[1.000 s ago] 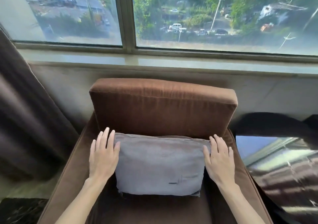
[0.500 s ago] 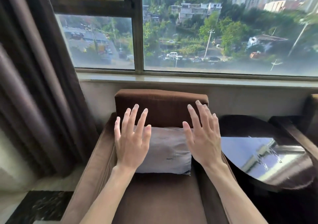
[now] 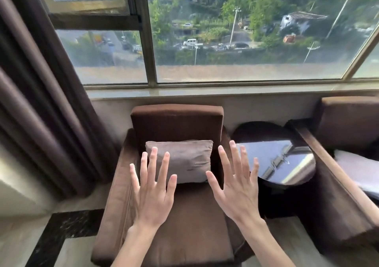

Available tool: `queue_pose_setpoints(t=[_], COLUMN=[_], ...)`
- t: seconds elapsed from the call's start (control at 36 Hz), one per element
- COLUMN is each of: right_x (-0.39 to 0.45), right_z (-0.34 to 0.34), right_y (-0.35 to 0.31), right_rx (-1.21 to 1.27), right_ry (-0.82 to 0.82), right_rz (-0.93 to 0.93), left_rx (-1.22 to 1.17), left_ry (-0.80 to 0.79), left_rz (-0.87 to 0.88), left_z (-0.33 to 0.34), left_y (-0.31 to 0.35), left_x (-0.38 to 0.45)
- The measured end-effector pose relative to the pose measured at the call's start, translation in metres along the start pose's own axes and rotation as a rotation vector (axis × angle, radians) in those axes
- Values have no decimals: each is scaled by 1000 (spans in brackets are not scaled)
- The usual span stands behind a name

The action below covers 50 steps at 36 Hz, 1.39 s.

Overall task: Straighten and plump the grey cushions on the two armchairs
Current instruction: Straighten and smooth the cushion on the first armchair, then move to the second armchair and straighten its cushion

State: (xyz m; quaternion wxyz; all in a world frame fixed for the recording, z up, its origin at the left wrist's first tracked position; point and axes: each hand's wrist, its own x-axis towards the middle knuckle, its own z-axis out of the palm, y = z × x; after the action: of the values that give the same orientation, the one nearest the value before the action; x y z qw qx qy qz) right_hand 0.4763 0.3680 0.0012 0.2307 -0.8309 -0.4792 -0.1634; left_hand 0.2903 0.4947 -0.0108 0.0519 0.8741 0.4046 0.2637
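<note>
A grey cushion (image 3: 184, 160) stands upright against the backrest of the brown armchair (image 3: 176, 121) in front of me. My left hand (image 3: 152, 191) and my right hand (image 3: 235, 186) hover above the seat, fingers spread, palms facing away, touching nothing. The left hand's fingertips overlap the cushion's lower left corner in the view. A second brown armchair (image 3: 336, 184) stands at the right, with a pale grey cushion (image 3: 361, 172) lying on its seat, partly cut off by the frame edge.
A round glossy dark side table (image 3: 287, 164) sits between the two armchairs. Dark brown curtains (image 3: 41, 102) hang at the left. A window sill (image 3: 205, 91) and a large window run behind the chairs. Dark marble floor border (image 3: 67, 227) lies at the lower left.
Both hands let go of the cushion's sides and lifted off with fingers spread. I have backed away, so the second armchair now shows at the right.
</note>
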Motion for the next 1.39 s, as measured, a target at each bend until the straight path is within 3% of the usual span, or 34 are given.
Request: queue_pose_setpoints(t=[0.36,0.78,1.08,1.39], right_x=[-25,-105,-168,-236], right_z=[-90,-207,-290,-363], right_y=[72,100,89,131], right_rx=[-94,-419,-572,-643], right_ry=[142,336,429,498], right_rz=[181,501,670,773], left_rx=[-155,-388,-515,-631], left_ry=[56,17,-15,-44], left_rz=[92,532,748,900], left_z=[-12,-46,-64,-74], left_y=[83,213,295,405], left_x=[18,28,-11,-73])
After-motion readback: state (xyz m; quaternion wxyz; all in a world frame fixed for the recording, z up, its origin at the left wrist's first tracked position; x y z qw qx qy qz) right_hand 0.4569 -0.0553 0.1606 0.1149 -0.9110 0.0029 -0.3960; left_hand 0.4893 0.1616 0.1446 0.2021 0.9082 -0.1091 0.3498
